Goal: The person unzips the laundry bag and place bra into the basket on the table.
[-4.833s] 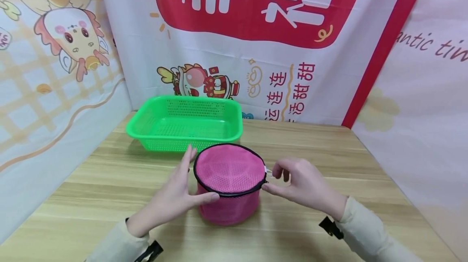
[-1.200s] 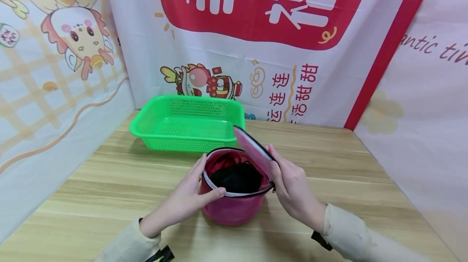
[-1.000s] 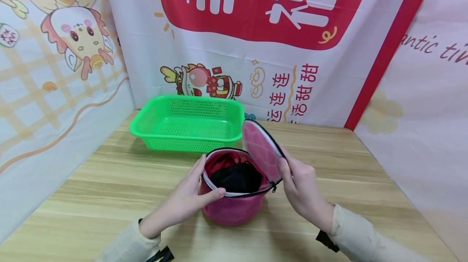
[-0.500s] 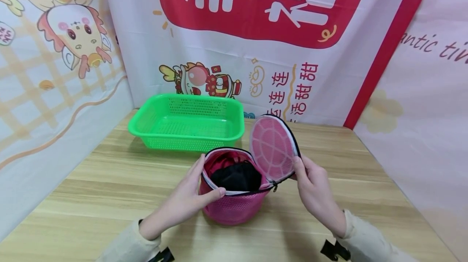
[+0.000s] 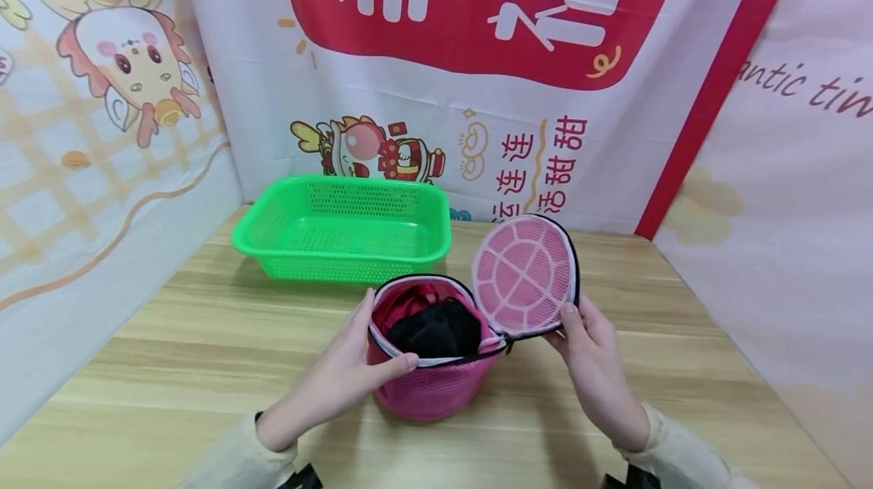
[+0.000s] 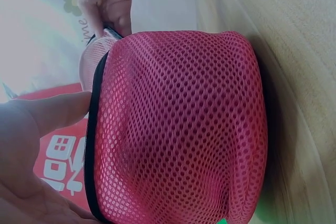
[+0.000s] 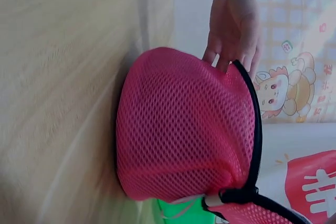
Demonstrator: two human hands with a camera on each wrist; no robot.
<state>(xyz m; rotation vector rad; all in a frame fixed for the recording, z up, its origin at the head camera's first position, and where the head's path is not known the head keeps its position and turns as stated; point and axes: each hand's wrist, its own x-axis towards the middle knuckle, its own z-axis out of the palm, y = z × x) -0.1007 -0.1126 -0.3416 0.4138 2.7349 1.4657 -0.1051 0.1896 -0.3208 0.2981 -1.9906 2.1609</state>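
A round pink mesh laundry bag (image 5: 436,392) with black zip edging stands upright on the table, its top unzipped. Inside lies something black and soft-looking (image 5: 438,331), with dark red fabric (image 5: 409,303) behind it. My left hand (image 5: 341,368) steadies the bag from the left, straight thumb on the front rim and fingers along the side. With thumb and fingers, my right hand (image 5: 595,371) pinches the edge of the lid (image 5: 524,273), which is folded out to the right, showing its white-ribbed underside. A zip pull (image 5: 509,348) hangs at the joint of lid and rim.
A green perforated plastic basket (image 5: 341,265) sits behind the bag, toward the left. The wooden table (image 5: 225,337) ends against a printed cloth backdrop (image 5: 600,163), with cloth at both sides too.
The bag was closed at first, with my right hand at the zip. Since then the lid has been lifted and swung over to the right; my left hand has stayed on the rim.
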